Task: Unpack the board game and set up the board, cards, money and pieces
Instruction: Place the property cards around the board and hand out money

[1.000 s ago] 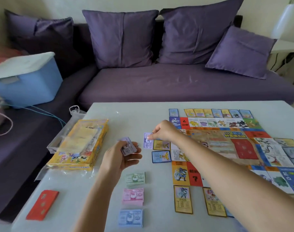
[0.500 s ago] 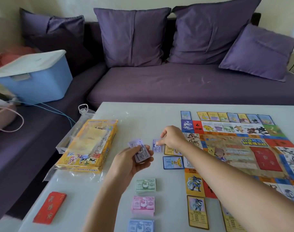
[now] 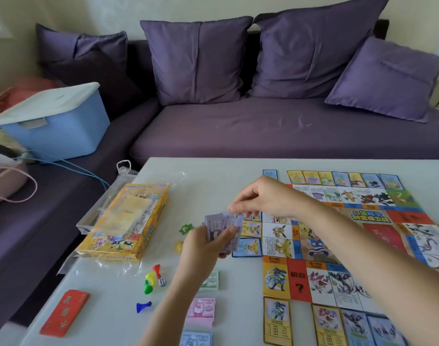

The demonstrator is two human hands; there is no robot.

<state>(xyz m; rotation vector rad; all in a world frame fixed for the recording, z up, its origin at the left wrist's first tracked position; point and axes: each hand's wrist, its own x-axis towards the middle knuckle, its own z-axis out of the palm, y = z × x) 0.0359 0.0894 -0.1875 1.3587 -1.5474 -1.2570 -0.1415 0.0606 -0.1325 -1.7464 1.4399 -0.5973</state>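
My left hand point(image 3: 203, 245) grips a fanned stack of purple money notes point(image 3: 221, 227) above the table. My right hand point(image 3: 260, 198) pinches the top edge of that stack. The game board point(image 3: 338, 248) lies flat at the right, ringed by property cards point(image 3: 275, 320). Green money point(image 3: 212, 280), pink money point(image 3: 201, 312) and blue money point(image 3: 196, 339) lie in piles below my left arm. Coloured pawns point(image 3: 149, 280), a blue pawn point(image 3: 143, 307) and a die point(image 3: 162, 282) sit left of the piles.
The yellow game box point(image 3: 123, 223) sits on clear plastic wrap at the table's left. A red card deck point(image 3: 63, 312) lies near the front left corner. A blue storage bin point(image 3: 53, 123) and purple cushions are on the sofa behind.
My right hand came back from the card by the board to the purple notes in my left hand. The view shifted, bringing the pawns and die into sight.
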